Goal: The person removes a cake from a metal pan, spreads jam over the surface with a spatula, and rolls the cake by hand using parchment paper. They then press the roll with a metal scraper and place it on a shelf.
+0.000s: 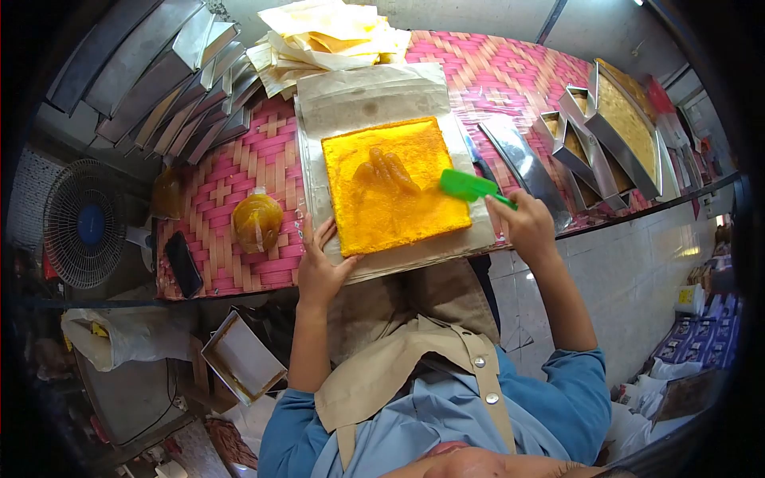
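A square yellow sponge cake [382, 223] lies on a stack of brownish paper sheets [374, 88]. Thick amber jam [390, 171] sits in a lump near its middle, with a thinner smear below and to the right. My right hand [527, 227] grips the handle of a green spatula [468, 186], whose blade is at the cake's right edge. At the lower left corner of the cake, my left hand [323, 267] rests with fingers apart, against the cake's side and the paper. It holds nothing.
A plastic bag of amber jam [257, 221] and a phone [183, 264] lie on the left of the pink woven-pattern table. Metal pans [191, 88] are stacked behind. A long blade [522, 163] and cake-filled tins [625, 131] stand right. Yellow-stained papers [331, 36] lie at the back.
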Demonstrator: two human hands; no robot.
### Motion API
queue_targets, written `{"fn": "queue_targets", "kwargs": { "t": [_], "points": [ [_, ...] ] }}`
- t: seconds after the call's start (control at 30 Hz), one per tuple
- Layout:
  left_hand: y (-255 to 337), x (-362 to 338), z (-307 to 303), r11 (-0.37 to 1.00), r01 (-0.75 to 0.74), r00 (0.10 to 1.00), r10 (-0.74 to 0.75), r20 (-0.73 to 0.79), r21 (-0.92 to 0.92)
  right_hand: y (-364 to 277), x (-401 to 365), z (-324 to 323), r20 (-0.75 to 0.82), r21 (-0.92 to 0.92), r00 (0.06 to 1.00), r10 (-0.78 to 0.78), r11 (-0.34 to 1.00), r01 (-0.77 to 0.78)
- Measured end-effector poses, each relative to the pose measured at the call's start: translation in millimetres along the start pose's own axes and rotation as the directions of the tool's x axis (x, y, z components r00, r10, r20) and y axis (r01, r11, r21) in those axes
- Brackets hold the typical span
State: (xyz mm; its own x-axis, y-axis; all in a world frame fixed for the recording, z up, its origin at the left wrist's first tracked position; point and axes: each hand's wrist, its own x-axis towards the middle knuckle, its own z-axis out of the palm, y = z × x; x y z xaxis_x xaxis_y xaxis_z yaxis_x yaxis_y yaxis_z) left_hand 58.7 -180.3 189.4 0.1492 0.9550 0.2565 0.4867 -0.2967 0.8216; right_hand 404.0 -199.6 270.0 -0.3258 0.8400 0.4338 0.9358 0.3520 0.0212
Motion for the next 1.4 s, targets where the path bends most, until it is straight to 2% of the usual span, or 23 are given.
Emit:
{"fn": "queue_targets", "kwargs": {
  "t": [0.1,0.17,0.2,0.3,0.37,0.43,0.47,0.57,0.6,0.63,0.7,0.77,0.83,0.87,1.03,1.13,1.27,1.33,1.4],
  "points": [
    [-1,0,-1,0.999,-0.03,1.0,0.03,0.007,0.017,-6,4,-1,-0.064,-0.072,0.997,0.052,0.996,-0.057],
    [-2,-1,-1,1.0,-0.022,1.0,0.022,0.002,0.013,-38,1,0,0.011,0.081,0.999,0.046,0.996,-0.046],
    [-2,-1,0,1.0,-0.016,1.0,0.016,0.004,0.008,-47,5,-1,-0.007,0.142,0.997,-0.074,0.987,0.074],
    [-3,-1,0,1.0,-0.016,1.0,0.016,0.011,0.008,-39,11,15,0.026,0.121,0.995,-0.095,0.988,0.091],
    [-4,-1,-1,1.0,-0.003,1.0,0.003,0.018,0.012,-15,10,25,0.027,0.094,0.998,-0.054,0.994,0.051],
    [-5,-1,0,1.0,0.013,1.0,-0.013,0.012,0.011,-2,12,26,0.033,-0.078,0.999,0.033,0.997,-0.03],
    [-5,-1,0,1.0,0.013,1.0,-0.014,0.011,0.018,1,12,30,-0.027,-0.081,0.997,0.078,0.994,-0.08],
    [-4,-1,0,1.0,0.01,1.0,-0.011,0.005,0.022,-33,19,11,0.021,0.024,0.993,0.119,0.993,-0.119],
    [-3,-1,0,1.0,0.006,1.0,-0.006,0.007,0.021,-47,18,8,0.076,0.047,0.997,0.024,0.999,-0.028],
    [-3,-1,0,1.0,0.006,1.0,-0.007,0.013,0.023,-53,20,11,0.079,0.049,0.996,0.029,0.998,-0.033],
    [-3,0,-1,0.999,0.02,1.0,-0.02,0.012,0.029,-61,18,18,0.064,0.206,0.971,-0.231,0.955,0.214],
    [-3,-1,-2,0.999,0.019,1.0,-0.02,0.022,0.038,-47,26,25,0.108,0.155,0.972,-0.207,0.97,0.189],
    [-1,-1,-2,0.999,0.02,1.0,-0.021,0.017,0.043,-28,35,35,0.027,0.025,0.983,-0.179,0.984,0.179],
    [0,0,-3,0.997,0.016,1.0,-0.018,0.017,0.08,-24,38,36,0.059,-0.015,0.986,-0.156,0.987,0.157],
    [4,0,-5,0.987,0.012,1.0,-0.014,0.016,0.16,1,49,47,0.038,-0.103,0.995,-0.089,0.99,0.093],
    [3,0,-5,0.988,-0.003,1.0,0.002,0.008,0.158,13,55,47,0.048,-0.193,0.997,0.055,0.98,-0.045],
    [4,1,-6,0.987,0.016,1.0,-0.017,0.007,0.161,-3,66,31,0.031,-0.191,0.987,0.155,0.971,-0.147],
    [2,0,-6,0.985,0.009,1.0,-0.009,0.004,0.172,-18,66,27,0.035,-0.026,0.997,-0.065,0.998,0.066],
    [1,0,-5,0.985,0.015,1.0,-0.018,0.014,0.171,-18,67,33,0.058,-0.021,0.992,-0.116,0.993,0.118]
  ]
}}
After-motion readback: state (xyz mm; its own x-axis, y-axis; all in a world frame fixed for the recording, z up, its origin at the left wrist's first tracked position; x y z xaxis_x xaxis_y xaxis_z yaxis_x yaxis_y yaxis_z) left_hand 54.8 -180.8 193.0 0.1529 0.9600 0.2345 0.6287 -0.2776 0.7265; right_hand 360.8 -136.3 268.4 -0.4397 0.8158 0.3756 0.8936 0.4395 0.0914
